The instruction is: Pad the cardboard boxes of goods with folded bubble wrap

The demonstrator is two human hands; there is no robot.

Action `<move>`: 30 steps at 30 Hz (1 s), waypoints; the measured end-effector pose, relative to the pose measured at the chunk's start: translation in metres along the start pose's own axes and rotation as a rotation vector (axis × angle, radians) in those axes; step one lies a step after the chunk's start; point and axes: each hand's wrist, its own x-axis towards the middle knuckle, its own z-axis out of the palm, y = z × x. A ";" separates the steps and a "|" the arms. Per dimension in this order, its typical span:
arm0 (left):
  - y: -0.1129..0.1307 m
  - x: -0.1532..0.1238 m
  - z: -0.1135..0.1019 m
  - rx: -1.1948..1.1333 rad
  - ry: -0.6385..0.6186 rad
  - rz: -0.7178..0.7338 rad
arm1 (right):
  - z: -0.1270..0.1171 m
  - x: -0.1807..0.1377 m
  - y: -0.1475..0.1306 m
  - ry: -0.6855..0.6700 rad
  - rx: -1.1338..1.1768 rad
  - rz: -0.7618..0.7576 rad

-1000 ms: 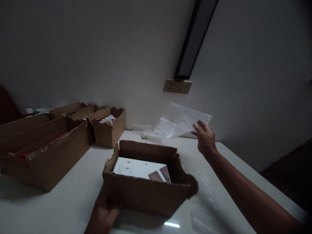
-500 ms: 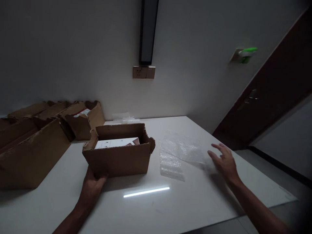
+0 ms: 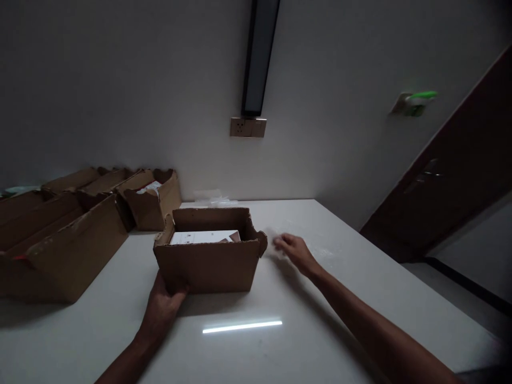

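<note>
An open brown cardboard box [image 3: 208,266] stands on the white table [image 3: 340,298], with a flat white carton [image 3: 204,237] lying inside it. My left hand [image 3: 162,306] grips the box's near left bottom corner. My right hand [image 3: 292,250] reaches in low just right of the box's right end. It rests over a faint sheet of clear bubble wrap [image 3: 324,249] on the table. Its fingers point left, bunched together and dim. Whether they pinch the wrap does not show.
Several long open cardboard boxes [image 3: 72,250] line the table's left side; the farthest [image 3: 154,200] holds white packs. More clear plastic [image 3: 212,197] lies by the wall. A wall socket [image 3: 248,127] and a dark door [image 3: 448,181] are behind. The table's edge runs along the right.
My right hand has moved left from beyond the bubble wrap to just beside the box's right end. My left hand keeps its hold on the box. The view shifted slightly.
</note>
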 end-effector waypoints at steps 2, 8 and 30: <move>-0.002 0.001 0.001 0.012 -0.008 0.002 | 0.007 0.042 -0.015 0.011 0.092 0.018; -0.021 0.009 0.004 0.039 0.019 0.050 | 0.070 0.145 -0.075 -0.048 0.257 0.028; -0.002 0.012 0.012 0.078 -0.026 -0.003 | 0.053 -0.066 -0.028 -0.311 0.556 0.123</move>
